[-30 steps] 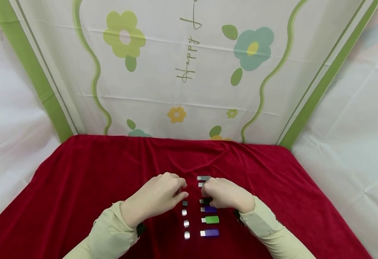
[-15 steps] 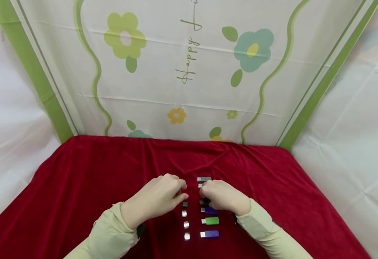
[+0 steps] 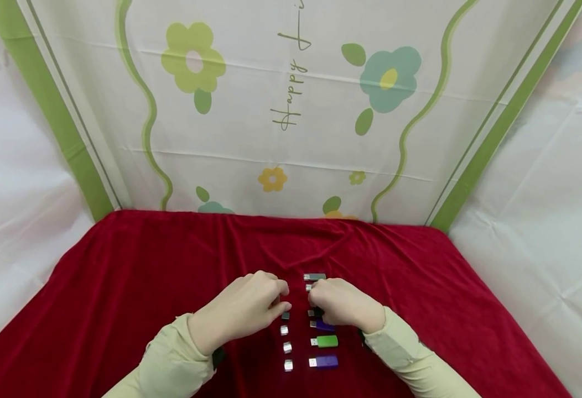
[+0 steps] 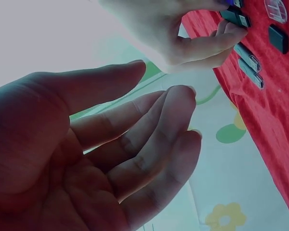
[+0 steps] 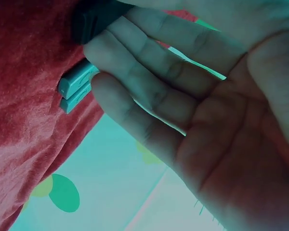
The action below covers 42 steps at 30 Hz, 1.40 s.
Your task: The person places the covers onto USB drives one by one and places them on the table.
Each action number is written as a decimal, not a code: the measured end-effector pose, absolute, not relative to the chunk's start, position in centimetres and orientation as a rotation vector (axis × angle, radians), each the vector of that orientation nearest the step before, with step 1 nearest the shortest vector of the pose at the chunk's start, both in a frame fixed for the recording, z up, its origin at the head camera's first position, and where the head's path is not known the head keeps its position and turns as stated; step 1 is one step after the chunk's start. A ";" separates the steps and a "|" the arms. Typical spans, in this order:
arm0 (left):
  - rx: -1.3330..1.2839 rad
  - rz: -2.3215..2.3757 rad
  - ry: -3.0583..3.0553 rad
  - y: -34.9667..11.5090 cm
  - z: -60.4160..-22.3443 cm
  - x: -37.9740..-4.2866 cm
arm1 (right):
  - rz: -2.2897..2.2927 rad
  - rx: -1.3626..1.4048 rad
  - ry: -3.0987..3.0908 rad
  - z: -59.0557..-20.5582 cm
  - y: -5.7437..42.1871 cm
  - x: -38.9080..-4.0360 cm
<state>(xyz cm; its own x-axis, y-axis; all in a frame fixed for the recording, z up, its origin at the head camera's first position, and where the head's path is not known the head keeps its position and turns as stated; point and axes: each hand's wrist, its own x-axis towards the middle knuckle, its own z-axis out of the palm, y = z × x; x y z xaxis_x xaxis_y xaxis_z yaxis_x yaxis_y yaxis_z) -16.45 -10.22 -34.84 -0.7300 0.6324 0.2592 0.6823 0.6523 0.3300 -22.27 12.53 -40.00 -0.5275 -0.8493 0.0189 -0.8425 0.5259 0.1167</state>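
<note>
One USB (image 3: pixel 327 341) is grn, cloth (image 3: pixel 141 276) red, backdrop (image 3: pixel 246 110) wht floral.

Cloth (image 3: pixel 136 276): red, creased
Backdrop (image 3: pixel 241 132): white, behind the cloth
Lettering (image 3: pixel 292 91): "Happy", sideways
Flowers (image 3: pixel 390 79): green, blue, orange
Side stripes (image 3: pixel 73 149): green

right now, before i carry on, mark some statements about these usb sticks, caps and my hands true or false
1. The green stick lies between two blue-purple sticks. True.
2. Your left hand grips a clear cap. False: nothing is between its fingers.
3. Your right hand is at the black stick. True.
4. The black cap lies nearer you than the green stick. False: it lies farther off.
5. The cloth is red. True.
</note>
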 end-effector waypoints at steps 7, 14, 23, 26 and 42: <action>-1.050 -0.556 -2.739 -10.4 -34.9 -16.6 | -0.151 1.495 -2.629 -39.7 12.8 -22.5; -1.021 -0.537 -2.752 -10.4 -34.8 -16.6 | -0.135 1.499 -2.591 -39.3 12.8 -22.6; -1.000 -0.511 -2.752 -10.4 -35.0 -16.8 | -0.003 1.484 -2.561 -38.4 13.0 -22.4; -0.997 -0.513 -2.761 -10.4 -35.0 -16.8 | 0.073 1.480 -2.571 -37.9 13.0 -22.2; -0.974 -0.556 -2.874 -10.4 -35.9 -17.6 | 0.170 1.397 -2.506 -34.6 14.3 -21.5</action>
